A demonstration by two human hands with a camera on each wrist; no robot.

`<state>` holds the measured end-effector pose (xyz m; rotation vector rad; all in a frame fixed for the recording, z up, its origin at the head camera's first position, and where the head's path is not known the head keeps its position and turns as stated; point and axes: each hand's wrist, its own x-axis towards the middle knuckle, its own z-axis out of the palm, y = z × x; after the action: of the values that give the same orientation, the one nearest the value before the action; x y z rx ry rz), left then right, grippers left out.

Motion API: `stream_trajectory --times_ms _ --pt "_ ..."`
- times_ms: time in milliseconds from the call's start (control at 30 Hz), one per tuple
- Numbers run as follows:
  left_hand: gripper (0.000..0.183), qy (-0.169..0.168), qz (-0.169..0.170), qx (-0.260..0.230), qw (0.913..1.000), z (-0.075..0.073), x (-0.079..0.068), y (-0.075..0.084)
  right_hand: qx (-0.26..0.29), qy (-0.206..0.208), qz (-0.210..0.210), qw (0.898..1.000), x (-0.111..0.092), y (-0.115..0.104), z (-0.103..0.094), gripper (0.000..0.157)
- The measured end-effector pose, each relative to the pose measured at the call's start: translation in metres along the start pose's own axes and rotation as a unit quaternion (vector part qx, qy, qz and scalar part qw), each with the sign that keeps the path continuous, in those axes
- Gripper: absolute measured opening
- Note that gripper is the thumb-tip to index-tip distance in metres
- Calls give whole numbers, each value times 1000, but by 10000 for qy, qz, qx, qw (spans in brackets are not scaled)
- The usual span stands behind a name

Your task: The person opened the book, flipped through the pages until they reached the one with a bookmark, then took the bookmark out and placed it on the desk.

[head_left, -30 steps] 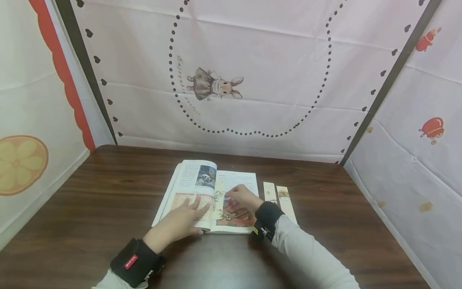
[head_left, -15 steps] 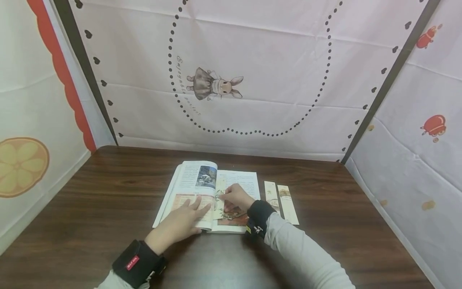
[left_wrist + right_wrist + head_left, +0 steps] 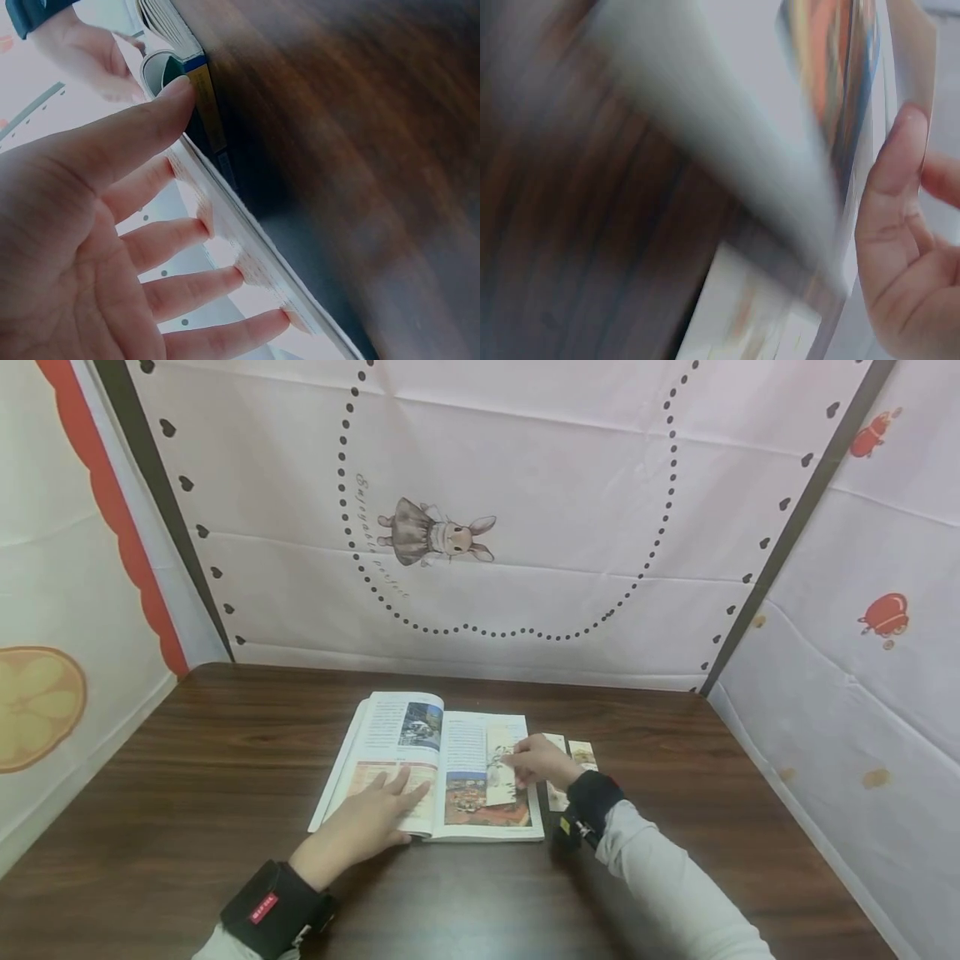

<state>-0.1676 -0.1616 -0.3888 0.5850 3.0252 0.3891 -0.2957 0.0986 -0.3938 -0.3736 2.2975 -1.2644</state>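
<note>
An open book (image 3: 461, 739) with printed text and colour photos lies on the table. My left hand (image 3: 367, 818) presses on its left page with spread fingers; in the left wrist view the fingertips (image 3: 225, 281) touch the page and the thumb is at the lower edge by the spine. Between thumb and fingers, my right hand (image 3: 543, 758) pinches a pale bookmark (image 3: 499, 785) with a plant print, above the right page. In the right wrist view part of the bookmark (image 3: 916, 52) shows between thumb and finger.
Two more pale bookmarks lie right of the book, one (image 3: 583, 753) farther right and one (image 3: 557, 797) partly hidden by the right hand. The brown table (image 3: 247, 760) meets printed cloth walls (image 3: 570, 527) at the back and sides.
My right hand has moved left to the bookmark at the book's gutter, taken hold of it and drawn it right across the right page. The left hand stays on the left page.
</note>
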Motion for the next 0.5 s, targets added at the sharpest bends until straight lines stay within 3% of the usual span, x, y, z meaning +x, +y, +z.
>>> stream_trajectory --times_ms 167,333,500 --pt "69 -41 -39 40 10000 -1 -1 -1 -425 -54 86 9990 -21 24 -39 33" --pt "69 -1 46 95 9999 0 0 -2 -366 7 169 9992 -44 54 -75 36" --pt "69 28 44 125 9999 2 0 -2 -370 121 550 9977 -64 77 -100 34"
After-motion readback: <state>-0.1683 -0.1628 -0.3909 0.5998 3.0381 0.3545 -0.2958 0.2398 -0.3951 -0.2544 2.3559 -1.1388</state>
